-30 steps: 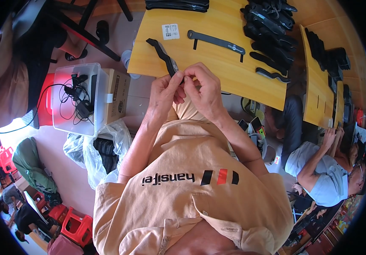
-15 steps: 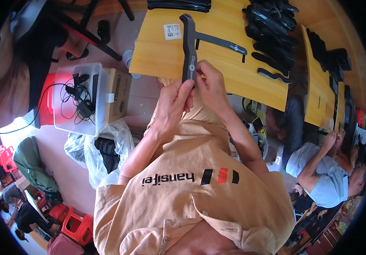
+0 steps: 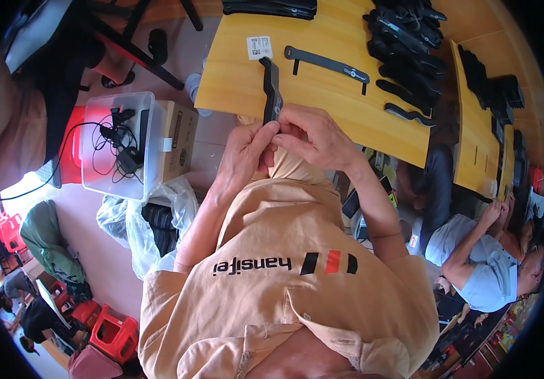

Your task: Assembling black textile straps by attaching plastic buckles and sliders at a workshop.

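Fingers of the left hand point(image 3: 244, 149) are closed on the lower end of a slim, dark grey-to-black, flexible band point(image 3: 270, 91), thumb laid across it, a little above the middle of the frame. The band rises from the grip toward the upper centre, standing out over the near edge of a yellow wood-grained table point(image 3: 234, 88). It is long and narrow, with a kink partway along: the upper stretch leans left and ends in a blunt, darker tip, while the lower stretch runs straighter toward the thumb. Its broad face looks matte and smooth, one long side reads as a blacker edge, and a small pale mark shows close to the fingers; the lowest part is hidden by the hands. The right hand point(image 3: 311, 136) is bent in from the right, its fingers curled beside the left thumb at that same end; whether they pinch the band cannot be told. On the table, right of the held piece, a flat charcoal strap with a rounded, holed end and a white emblem point(image 3: 325, 62) lies slantwise. A white printed paper label point(image 3: 259, 48) sits near the band's tip, and a heap of black, curved straps point(image 3: 404, 47) fills the upper right of the tabletop.
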Demonstrator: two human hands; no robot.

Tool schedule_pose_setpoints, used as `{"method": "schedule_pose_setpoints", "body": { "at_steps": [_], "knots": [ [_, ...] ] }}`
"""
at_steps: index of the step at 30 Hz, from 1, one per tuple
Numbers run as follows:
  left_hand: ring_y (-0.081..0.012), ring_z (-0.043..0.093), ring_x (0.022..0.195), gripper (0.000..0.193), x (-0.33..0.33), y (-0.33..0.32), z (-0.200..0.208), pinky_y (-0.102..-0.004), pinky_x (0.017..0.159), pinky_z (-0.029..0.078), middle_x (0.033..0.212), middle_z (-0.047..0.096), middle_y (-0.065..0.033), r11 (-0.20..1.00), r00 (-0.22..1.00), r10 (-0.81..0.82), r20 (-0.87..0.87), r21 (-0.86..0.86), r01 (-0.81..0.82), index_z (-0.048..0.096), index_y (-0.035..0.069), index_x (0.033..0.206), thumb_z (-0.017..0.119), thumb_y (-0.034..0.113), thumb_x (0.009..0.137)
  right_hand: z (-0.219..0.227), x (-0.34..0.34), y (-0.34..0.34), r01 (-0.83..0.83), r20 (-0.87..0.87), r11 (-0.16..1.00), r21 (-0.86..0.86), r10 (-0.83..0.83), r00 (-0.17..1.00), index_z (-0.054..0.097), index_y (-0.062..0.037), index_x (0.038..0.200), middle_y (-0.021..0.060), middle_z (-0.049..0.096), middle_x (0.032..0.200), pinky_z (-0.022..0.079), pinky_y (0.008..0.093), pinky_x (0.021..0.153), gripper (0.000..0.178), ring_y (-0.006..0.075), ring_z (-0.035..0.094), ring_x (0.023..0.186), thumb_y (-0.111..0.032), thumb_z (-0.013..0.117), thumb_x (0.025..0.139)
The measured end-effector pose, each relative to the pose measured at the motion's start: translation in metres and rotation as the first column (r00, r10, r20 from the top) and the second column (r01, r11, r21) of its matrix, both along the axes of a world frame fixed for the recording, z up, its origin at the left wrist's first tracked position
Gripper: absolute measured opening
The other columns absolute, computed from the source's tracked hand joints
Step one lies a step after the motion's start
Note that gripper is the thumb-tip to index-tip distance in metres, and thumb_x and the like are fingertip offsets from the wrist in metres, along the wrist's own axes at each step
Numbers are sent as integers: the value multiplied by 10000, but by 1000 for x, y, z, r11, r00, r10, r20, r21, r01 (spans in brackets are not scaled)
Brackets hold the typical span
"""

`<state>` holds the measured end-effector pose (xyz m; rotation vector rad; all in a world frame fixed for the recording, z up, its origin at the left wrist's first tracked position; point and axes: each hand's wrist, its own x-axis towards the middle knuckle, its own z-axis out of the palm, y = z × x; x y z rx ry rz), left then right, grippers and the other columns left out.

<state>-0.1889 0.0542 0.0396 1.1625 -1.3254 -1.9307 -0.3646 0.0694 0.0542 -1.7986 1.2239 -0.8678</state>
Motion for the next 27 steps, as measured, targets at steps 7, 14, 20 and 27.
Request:
{"method": "schedule_pose_setpoints", "body": {
  "at_steps": [7, 14, 20, 27],
  "knots": [
    [-76, 456, 469, 414, 8, 1, 10, -233, 419, 355, 555, 497, -18, 986, 984, -145, 107, -68, 152, 552, -13, 737, 447, 316, 965, 6, -5, -1, -156, -20, 987, 38, 157, 987, 515, -7, 791, 122, 505, 647, 384, 352, 561, 185, 265, 505, 611, -169, 596, 832],
    [-80, 479, 485, 387, 6, 8, 20, -240, 426, 379, 559, 506, -21, 974, 962, -164, 216, -117, 193, 550, -19, 737, 452, 277, 967, 13, -4, 5, -173, 212, 916, 361, 99, 972, 537, 25, 734, 152, 495, 608, 381, 338, 538, 164, 220, 490, 552, -125, 554, 797],
    [-66, 462, 463, 394, 7, 12, 21, -222, 423, 368, 541, 499, -11, 965, 981, -173, 90, -183, 187, 542, -6, 722, 445, 284, 971, 9, -1, 16, -119, 384, 964, 239, 19, 923, 524, 22, 689, 91, 458, 545, 356, 280, 482, 176, 127, 441, 500, -112, 539, 801],
    [-59, 439, 444, 432, 2, 16, 13, -209, 414, 339, 505, 479, -4, 977, 983, -138, -123, -180, 115, 511, 25, 673, 429, 329, 969, -1, -4, 17, -426, 830, 734, 528, -341, 441, 454, -66, 620, -22, 371, 499, 291, 212, 367, 219, 68, 339, 383, -122, 495, 828]
  ]
}}
